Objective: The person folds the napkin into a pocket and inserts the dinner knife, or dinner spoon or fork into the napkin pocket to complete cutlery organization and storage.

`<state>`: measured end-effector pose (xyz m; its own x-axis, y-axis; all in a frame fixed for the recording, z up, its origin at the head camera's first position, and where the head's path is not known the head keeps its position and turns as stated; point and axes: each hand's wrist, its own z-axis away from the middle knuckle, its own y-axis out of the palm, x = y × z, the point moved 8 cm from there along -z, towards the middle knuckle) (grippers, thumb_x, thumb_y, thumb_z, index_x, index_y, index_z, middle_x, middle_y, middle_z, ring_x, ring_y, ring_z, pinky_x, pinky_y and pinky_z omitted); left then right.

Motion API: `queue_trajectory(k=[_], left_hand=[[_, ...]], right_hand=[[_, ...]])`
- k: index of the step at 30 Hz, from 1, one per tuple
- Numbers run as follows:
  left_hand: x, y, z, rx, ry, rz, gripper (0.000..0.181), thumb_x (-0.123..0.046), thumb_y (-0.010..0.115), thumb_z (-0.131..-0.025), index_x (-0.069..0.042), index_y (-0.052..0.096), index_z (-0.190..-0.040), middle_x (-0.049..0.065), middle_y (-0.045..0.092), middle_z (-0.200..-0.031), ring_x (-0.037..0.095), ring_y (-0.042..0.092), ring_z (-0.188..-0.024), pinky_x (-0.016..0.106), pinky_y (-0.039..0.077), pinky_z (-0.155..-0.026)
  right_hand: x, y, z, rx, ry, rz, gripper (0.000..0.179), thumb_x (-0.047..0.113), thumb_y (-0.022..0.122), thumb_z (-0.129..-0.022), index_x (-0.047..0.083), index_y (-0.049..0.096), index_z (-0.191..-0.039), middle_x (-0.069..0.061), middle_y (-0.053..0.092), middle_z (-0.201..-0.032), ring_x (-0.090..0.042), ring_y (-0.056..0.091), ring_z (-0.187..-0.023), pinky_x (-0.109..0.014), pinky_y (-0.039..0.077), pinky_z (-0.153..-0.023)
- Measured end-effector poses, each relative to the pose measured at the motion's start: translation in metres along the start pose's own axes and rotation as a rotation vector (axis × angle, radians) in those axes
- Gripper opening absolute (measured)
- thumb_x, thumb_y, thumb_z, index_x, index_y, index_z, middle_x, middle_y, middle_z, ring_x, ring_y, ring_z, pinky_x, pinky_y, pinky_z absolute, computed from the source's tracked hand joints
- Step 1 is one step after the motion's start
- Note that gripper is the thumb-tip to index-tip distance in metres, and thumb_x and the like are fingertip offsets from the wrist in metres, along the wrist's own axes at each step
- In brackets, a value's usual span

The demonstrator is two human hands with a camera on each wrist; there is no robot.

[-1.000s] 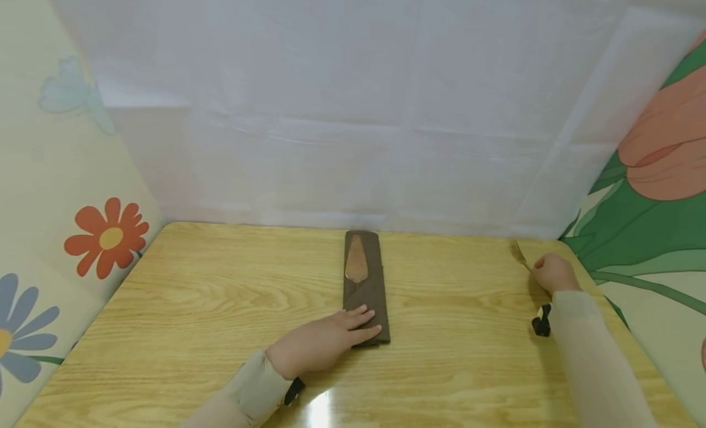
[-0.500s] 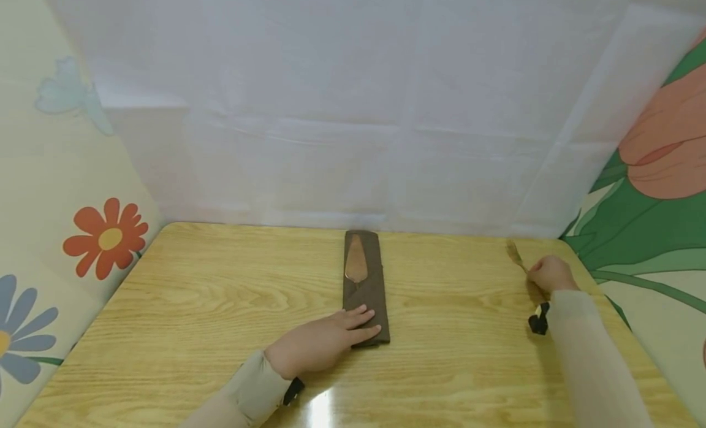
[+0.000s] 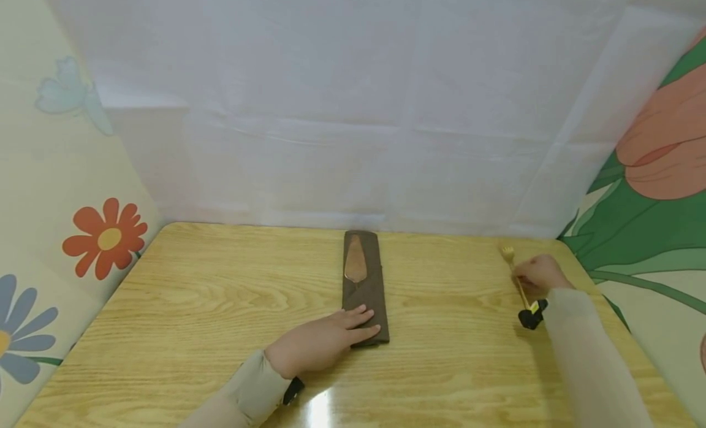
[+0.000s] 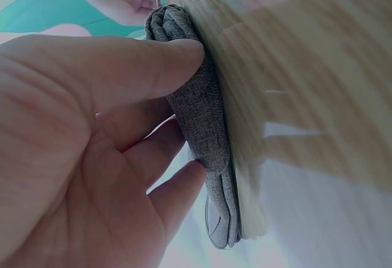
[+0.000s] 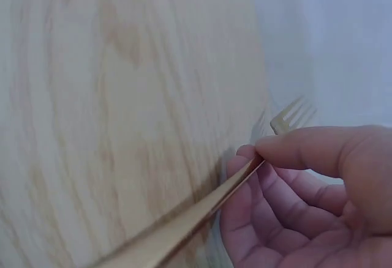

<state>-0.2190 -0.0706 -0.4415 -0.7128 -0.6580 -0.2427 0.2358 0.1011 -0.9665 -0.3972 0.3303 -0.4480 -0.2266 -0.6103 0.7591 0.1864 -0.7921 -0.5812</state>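
A dark grey-brown folded cloth napkin (image 3: 377, 293) lies on the table in the head view, with the copper-coloured triangular blade of a cake server (image 3: 356, 259) showing at its far end. The rest of the server is hidden in the fold. My left hand (image 3: 317, 343) rests on the napkin's near end, fingers spread; the left wrist view shows thumb and fingertips against the cloth (image 4: 199, 106). At the far right, my right hand (image 3: 543, 273) pinches a gold fork (image 3: 508, 254) by its handle between thumb and fingers, tines pointing away. Its handle (image 5: 202, 210) runs close over the wood.
The wood-grain table (image 3: 237, 281) ends at a white sheet (image 3: 309, 109) hanging behind it. Flower-painted panels (image 3: 662, 232) stand along both sides. Each wrist carries a small black camera (image 3: 532, 316).
My right hand has shifted slightly left with the fork, turning it so the tines point more directly away and the handle shows below the hand. My left hand and the napkin have stayed put.
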Motion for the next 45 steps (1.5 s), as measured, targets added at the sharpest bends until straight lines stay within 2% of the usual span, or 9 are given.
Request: queue_trajectory(k=[2,4,10,21,26,30,33,39,45], left_hand=[[0.000,0.000,0.000,-0.004,0.002,-0.003,0.058,0.011,0.044,-0.102,-0.015,0.047,-0.153,0.010,0.038,-0.161,0.026,0.031,-0.149,0.045,0.035,-0.116],[0.000,0.000,0.001,-0.007,0.003,-0.004,0.056,0.010,0.044,-0.102,-0.015,0.048,-0.153,0.010,0.038,-0.160,0.026,0.032,-0.149,0.045,0.035,-0.116],[0.000,-0.001,0.000,-0.002,-0.002,0.007,0.056,0.010,0.044,-0.103,-0.015,0.047,-0.153,0.010,0.037,-0.161,0.026,0.031,-0.150,0.045,0.035,-0.117],[0.000,0.000,0.000,-0.009,0.005,0.009,0.056,0.010,0.044,-0.103,-0.015,0.047,-0.153,0.011,0.037,-0.161,0.027,0.031,-0.150,0.045,0.034,-0.117],[0.001,0.000,0.000,-0.011,0.008,0.011,0.056,0.008,0.046,-0.103,-0.015,0.047,-0.153,0.010,0.037,-0.161,0.026,0.031,-0.150,0.045,0.034,-0.117],[0.000,-0.001,0.000,-0.022,0.023,0.007,0.053,0.003,0.050,-0.103,-0.015,0.047,-0.153,0.011,0.038,-0.160,0.027,0.033,-0.149,0.046,0.035,-0.116],[-0.002,-0.003,0.001,-0.030,0.046,-0.001,0.050,-0.008,0.055,-0.105,-0.013,0.047,-0.153,0.013,0.038,-0.160,0.029,0.034,-0.148,0.046,0.036,-0.116],[-0.003,-0.003,0.002,-0.012,0.061,0.029,0.051,-0.030,0.052,-0.108,-0.010,0.045,-0.154,0.016,0.036,-0.160,0.031,0.031,-0.149,0.047,0.034,-0.117],[-0.001,0.000,0.000,0.001,0.047,0.047,0.053,-0.032,0.052,-0.107,-0.009,0.044,-0.154,0.016,0.034,-0.161,0.031,0.029,-0.150,0.048,0.033,-0.117]], right_hand=[[0.000,0.004,0.001,0.023,0.010,-0.083,0.033,0.004,0.060,-0.093,-0.022,0.061,-0.113,0.000,0.069,-0.075,-0.009,0.063,-0.068,-0.026,0.056,-0.062],[0.001,0.006,0.001,0.041,0.015,-0.154,0.038,0.003,0.058,-0.096,-0.024,0.054,-0.122,0.000,0.070,-0.078,-0.008,0.064,-0.070,-0.024,0.057,-0.065],[0.007,0.011,0.001,0.064,0.015,-0.312,0.035,0.003,0.056,-0.100,-0.020,0.049,-0.126,0.006,0.069,-0.079,-0.006,0.066,-0.071,-0.022,0.058,-0.067],[0.042,0.028,0.005,0.090,-0.107,-0.403,0.019,0.001,0.056,-0.100,-0.011,0.059,-0.115,0.006,0.070,-0.082,-0.004,0.066,-0.072,-0.021,0.058,-0.070],[0.060,0.037,0.006,0.098,-0.163,-0.417,0.026,0.002,0.056,-0.101,-0.015,0.055,-0.121,0.007,0.069,-0.086,-0.004,0.068,-0.077,-0.021,0.058,-0.074],[0.076,0.046,0.009,0.104,-0.182,-0.426,0.040,0.004,0.057,-0.102,-0.020,0.047,-0.132,0.008,0.069,-0.088,-0.003,0.068,-0.082,-0.021,0.058,-0.078],[0.087,0.054,0.011,0.106,-0.178,-0.482,0.043,0.002,0.057,-0.102,-0.020,0.043,-0.136,0.008,0.070,-0.088,-0.004,0.069,-0.081,-0.022,0.058,-0.078],[0.105,0.073,0.011,0.124,-0.182,-0.648,0.035,-0.003,0.056,-0.101,-0.018,0.045,-0.131,0.004,0.070,-0.085,-0.007,0.070,-0.079,-0.021,0.059,-0.075],[0.122,0.090,0.009,0.132,-0.211,-0.774,0.007,-0.004,0.057,-0.100,-0.005,0.061,-0.105,0.000,0.071,-0.085,-0.010,0.071,-0.078,-0.023,0.059,-0.076]])
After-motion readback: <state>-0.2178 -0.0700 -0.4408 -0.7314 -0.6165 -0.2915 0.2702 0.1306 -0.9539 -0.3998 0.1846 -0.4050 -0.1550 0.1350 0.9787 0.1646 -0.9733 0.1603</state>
